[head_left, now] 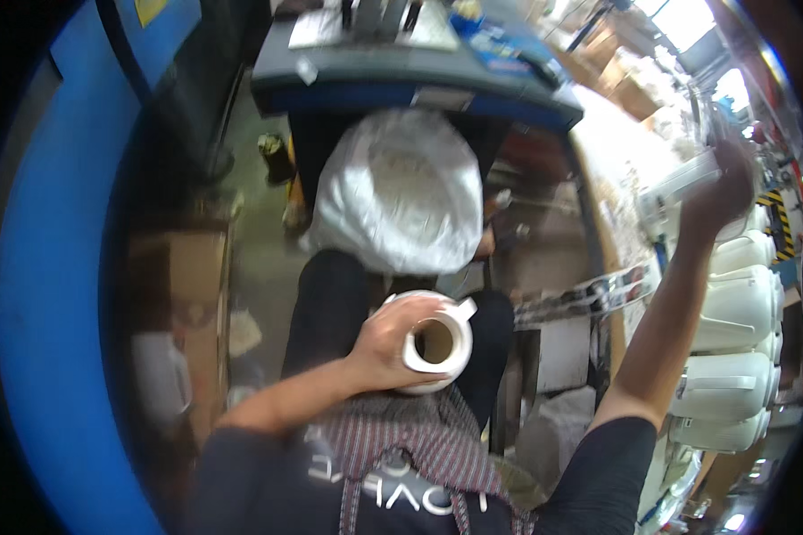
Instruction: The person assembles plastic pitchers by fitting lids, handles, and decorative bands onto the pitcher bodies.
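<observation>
My left hand [391, 337] is wrapped round the side of a white plastic jug [456, 349], just above my lap. The jug's round opening faces up, and a small tab sticks out at its upper right rim. My right hand [725, 192] is stretched far out to the right, over the bench. It is smeared by motion, so its fingers cannot be read. Beside it is a pale, see-through blurred object [678, 185]; whether the hand touches it I cannot tell.
Several white jugs [730, 385] with handles lie stacked along the right. A white plastic sack [352, 201] stands open ahead of my knees, under a dark table [366, 94]. A blue panel [53, 267] rises on the left, with a cardboard box [196, 267] near it.
</observation>
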### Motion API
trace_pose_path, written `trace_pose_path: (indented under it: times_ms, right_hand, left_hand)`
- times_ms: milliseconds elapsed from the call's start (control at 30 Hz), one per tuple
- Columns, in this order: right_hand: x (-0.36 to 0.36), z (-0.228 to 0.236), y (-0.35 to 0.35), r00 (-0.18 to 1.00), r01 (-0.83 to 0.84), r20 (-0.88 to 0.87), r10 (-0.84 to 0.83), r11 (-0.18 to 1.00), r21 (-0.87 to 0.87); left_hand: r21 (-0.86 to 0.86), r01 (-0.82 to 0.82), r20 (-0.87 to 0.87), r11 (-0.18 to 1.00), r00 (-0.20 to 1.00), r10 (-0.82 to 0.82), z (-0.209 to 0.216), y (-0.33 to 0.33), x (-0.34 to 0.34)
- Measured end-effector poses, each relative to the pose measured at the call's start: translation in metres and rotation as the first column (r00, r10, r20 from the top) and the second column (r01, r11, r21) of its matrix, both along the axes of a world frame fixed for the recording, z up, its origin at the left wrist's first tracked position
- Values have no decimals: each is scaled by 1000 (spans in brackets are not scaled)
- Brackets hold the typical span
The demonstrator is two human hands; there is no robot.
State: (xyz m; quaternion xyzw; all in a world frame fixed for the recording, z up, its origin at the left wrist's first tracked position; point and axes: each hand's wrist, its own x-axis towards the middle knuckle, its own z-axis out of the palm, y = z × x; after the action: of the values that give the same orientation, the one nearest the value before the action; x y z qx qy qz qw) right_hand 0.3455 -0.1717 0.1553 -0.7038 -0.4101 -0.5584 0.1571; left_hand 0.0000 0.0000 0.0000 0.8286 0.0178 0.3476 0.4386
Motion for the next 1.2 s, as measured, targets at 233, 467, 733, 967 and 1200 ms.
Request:
trace_pose_path:
  times_ms: [233,467,733,967,1200]
  right_hand:
    - [-17,-114,84,540,-499,-841,44,821,-278]
    - [25,-315,103,170,-764,-944,-284,567,-309]
    - [62,-479,184,605,-326,-761,-234,799,-505]
    - [41,-479,215,657,-517,-723,-212,572,-637]
    - [24,-404,159,418,-560,-883,-212,706,-435]
  left_hand:
    - [163,111,-41,980,994,-105,-7,-8,21]
    - [166,212,-68,963,977,-203,-40,-4,67]
    - [91,361,-355,928,883,-308,-84,-19,76]
    - [63,329,-476,942,840,-261,-72,-19,76]
    - [85,371,-599,925,761,-250,-84,-38,79]
